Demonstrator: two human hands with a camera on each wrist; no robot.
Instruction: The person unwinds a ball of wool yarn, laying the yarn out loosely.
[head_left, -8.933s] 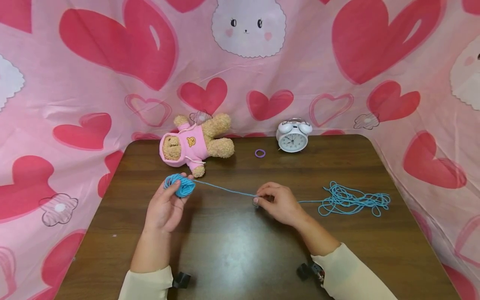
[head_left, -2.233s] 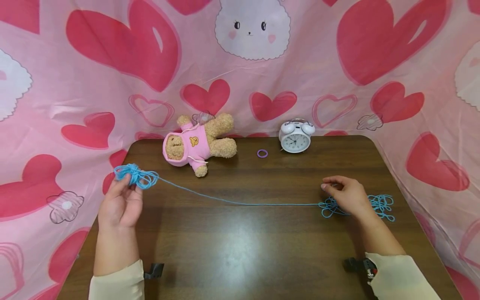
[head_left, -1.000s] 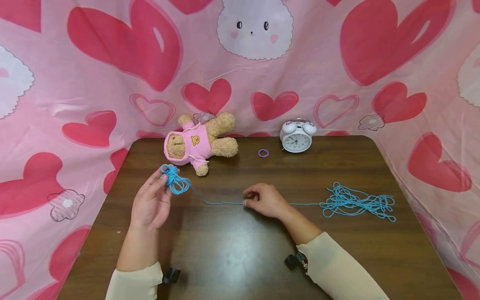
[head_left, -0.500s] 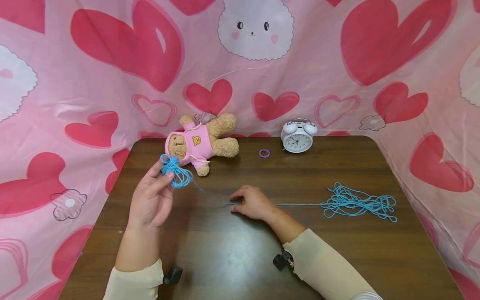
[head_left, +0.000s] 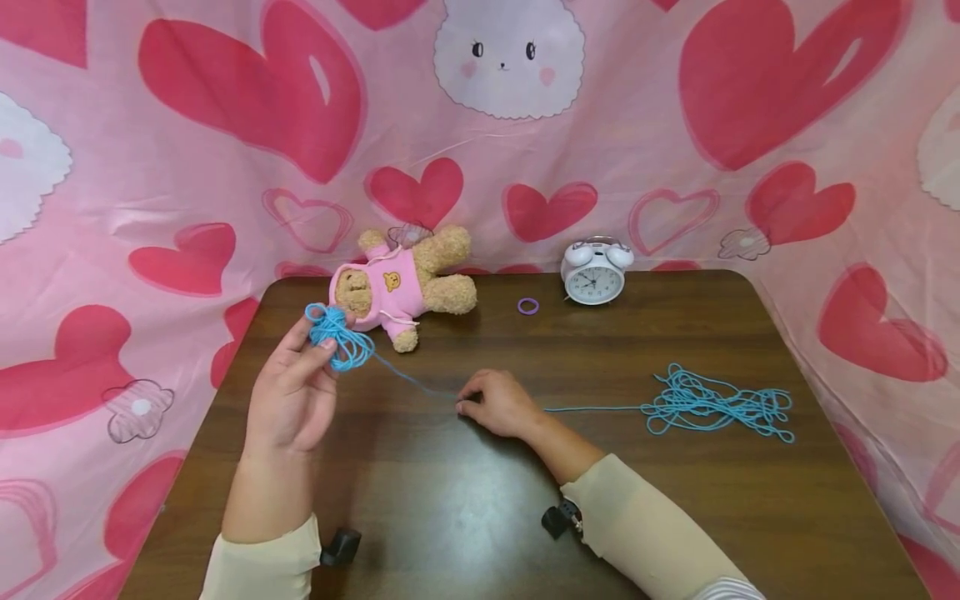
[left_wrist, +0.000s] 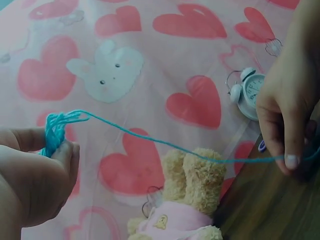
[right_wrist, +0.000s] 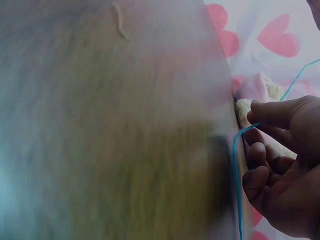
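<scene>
My left hand [head_left: 294,392] holds a small looped bundle of blue yarn [head_left: 341,340] between thumb and fingers, raised over the left of the table. From that bundle a single strand [left_wrist: 165,142] runs to my right hand [head_left: 498,404], which pinches it between thumb and forefinger near the table's middle. In the right wrist view the strand bends at the fingertips [right_wrist: 256,107] and hangs down past the curled other fingers. Beyond the right hand the yarn lies along the table to a loose tangled heap of blue yarn [head_left: 716,404] on the right.
A teddy bear [head_left: 397,287] in a pink hoodie lies at the back left, just behind the left hand. A purple ring [head_left: 528,306] and a white alarm clock [head_left: 594,271] are at the back of the brown table [head_left: 465,517]. Pink heart-patterned cloth surrounds it.
Since two seconds ago my right hand has come from the heap leftward to the middle and taken the strand. The left hand moved right with the bundle, lately slightly back left, drawing the strand straighter.
</scene>
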